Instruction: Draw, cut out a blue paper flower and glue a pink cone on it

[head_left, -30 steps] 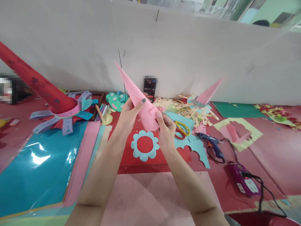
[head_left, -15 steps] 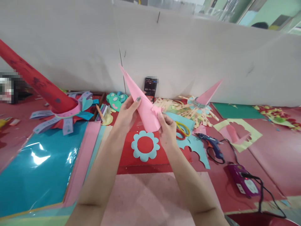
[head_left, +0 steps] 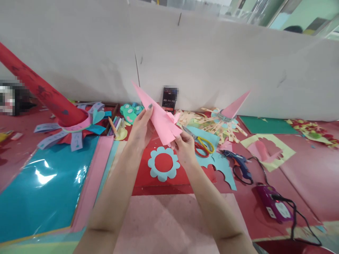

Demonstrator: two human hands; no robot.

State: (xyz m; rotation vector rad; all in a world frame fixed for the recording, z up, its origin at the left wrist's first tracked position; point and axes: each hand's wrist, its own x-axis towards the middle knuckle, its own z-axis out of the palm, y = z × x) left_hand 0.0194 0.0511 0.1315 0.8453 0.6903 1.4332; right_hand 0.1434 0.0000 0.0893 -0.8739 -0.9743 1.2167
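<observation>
A pink paper cone [head_left: 158, 119] is held up above the table, its point tilted to the upper left. Around its wide end the edge is slit into tabs, some of them bent outward. My left hand [head_left: 143, 127] is closed on the cone's left side, thumb on the front. With thumb and fingers, my right hand [head_left: 184, 145] pinches a tab at the lower rim. Just below lies a light blue scalloped paper ring [head_left: 153, 173] on a red sheet [head_left: 143, 181]. Scissors [head_left: 205, 145] with red and yellow handles rest beside my right hand.
To the right are a blue glue gun [head_left: 239, 164], a purple power adapter [head_left: 275, 204] with a black cord, and a yellow paper cutout [head_left: 284, 150]. A tall red paper cone [head_left: 50, 93] stands left, a smaller pink one [head_left: 235, 106] at back right. A phone [head_left: 169, 98] leans on the wall.
The cone has turned and dropped slightly, bringing slits at its lower rim into view. My right hand has moved down and left to another tab; the scissors show more fully.
</observation>
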